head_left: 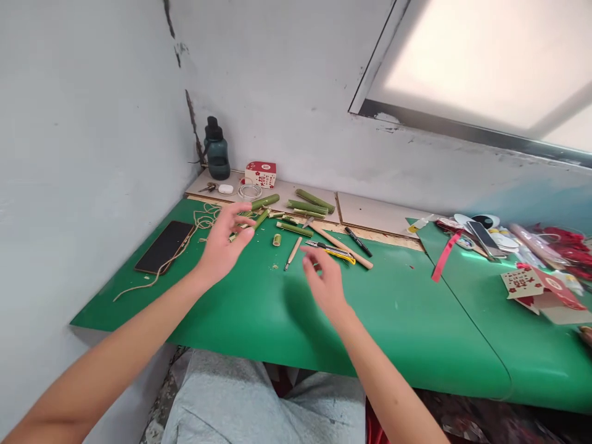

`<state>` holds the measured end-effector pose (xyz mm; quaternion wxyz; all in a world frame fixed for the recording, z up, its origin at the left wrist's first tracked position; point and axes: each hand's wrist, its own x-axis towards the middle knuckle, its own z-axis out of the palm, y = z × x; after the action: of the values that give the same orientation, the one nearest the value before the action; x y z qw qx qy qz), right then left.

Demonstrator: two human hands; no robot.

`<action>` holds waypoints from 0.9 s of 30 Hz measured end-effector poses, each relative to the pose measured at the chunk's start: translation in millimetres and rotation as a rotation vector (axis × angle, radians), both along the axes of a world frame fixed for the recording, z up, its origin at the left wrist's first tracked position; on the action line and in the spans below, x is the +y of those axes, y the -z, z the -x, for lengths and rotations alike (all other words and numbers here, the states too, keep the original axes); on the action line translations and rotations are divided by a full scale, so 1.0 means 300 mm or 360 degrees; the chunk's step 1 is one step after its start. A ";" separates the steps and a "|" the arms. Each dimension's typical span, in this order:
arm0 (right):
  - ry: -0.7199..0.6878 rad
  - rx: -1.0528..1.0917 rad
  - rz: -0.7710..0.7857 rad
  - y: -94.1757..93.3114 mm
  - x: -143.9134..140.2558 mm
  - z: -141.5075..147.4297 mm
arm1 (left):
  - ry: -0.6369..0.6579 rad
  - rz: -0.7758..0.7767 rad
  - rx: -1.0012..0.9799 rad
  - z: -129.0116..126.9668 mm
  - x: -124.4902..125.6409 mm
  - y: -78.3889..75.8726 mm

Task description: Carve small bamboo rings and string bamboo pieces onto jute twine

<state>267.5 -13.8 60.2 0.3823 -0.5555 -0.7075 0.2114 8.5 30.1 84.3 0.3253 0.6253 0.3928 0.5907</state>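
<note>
Your left hand (222, 243) hovers over the far-left part of the green mat (398, 327), fingers spread and loosely curled, nothing gripped as far as you can see; the fingertips sit right at the near end of a thin bamboo stick (252, 225), and you can't tell if they touch it. Your right hand (324, 280) hangs open mid-mat, fingers relaxed, holding nothing, w/ a yellow utility knife (335, 250) just beyond its fingertips and a small wood-handled tool (293, 253) just to its left. The bamboo pcs are the things nearest you: green, round, cut to diff lengths, scattered along the far edge where the mat meets the pale board (374, 213). A thicker bamboo length (264, 201) lies far of the left hand, more bamboo sticks (308, 206) to the right of it, and a short bamboo ring (276, 239) sits alone betw. the hands. Judging by looks, they're light, stiff and hollow, w/ a smooth waxy skin that's prob. a bit slick and will roll, so pinch a stick across its middle, thumb vs two fingers, not by the cut ends, which may be splintery. The thin ones could split if squeezed hard. A dark phone (164, 246) and pale cord (194, 225) lie on the left of the mat, near the wall.
</note>
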 end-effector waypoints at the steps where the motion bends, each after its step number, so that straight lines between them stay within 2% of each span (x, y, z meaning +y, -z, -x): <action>1: 0.0130 -0.0090 0.0119 -0.003 0.075 -0.013 | 0.0029 0.0027 0.0067 -0.039 0.068 0.032; 3: 0.0217 -0.0330 0.0365 0.013 0.192 -0.021 | 0.0069 0.0096 0.0129 -0.104 0.182 0.098; 5: 0.0244 -0.0434 0.0465 0.044 0.260 -0.009 | 0.0133 0.0131 0.0141 -0.143 0.255 0.165; 8: 0.0263 -0.0623 0.0503 0.083 0.295 0.020 | 0.0211 0.0194 0.0152 -0.151 0.291 0.252; 10: 0.0214 -0.0761 0.0511 0.094 0.297 0.028 | 0.0247 0.0226 0.0169 -0.141 0.287 0.286; 12: 0.0151 -0.0782 0.0514 0.100 0.299 0.020 | 0.0250 0.0208 0.0209 -0.134 0.280 0.299; 15: 0.0135 -0.0590 0.0505 0.118 0.302 -0.009 | 0.0231 0.0203 0.0313 -0.141 0.284 0.295; 18: 0.0205 -0.0205 0.0490 0.152 0.300 -0.030 | 0.0163 0.0254 0.0486 -0.155 0.293 0.286; 21: 0.0256 0.0296 0.0436 0.181 0.296 -0.033 | 0.0181 0.0261 0.0682 -0.164 0.293 0.275; 24: 0.0244 0.0714 0.0355 0.188 0.300 -0.028 | 0.0228 0.0268 0.0792 -0.169 0.285 0.266; 27: 0.0264 0.0941 0.0288 0.181 0.307 -0.029 | 0.0258 0.0301 0.0938 -0.174 0.277 0.264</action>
<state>276.2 78.2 5.8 0.5364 -0.5576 -0.4963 0.3939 60.9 113.1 5.3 0.3001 0.7657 0.4722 0.3173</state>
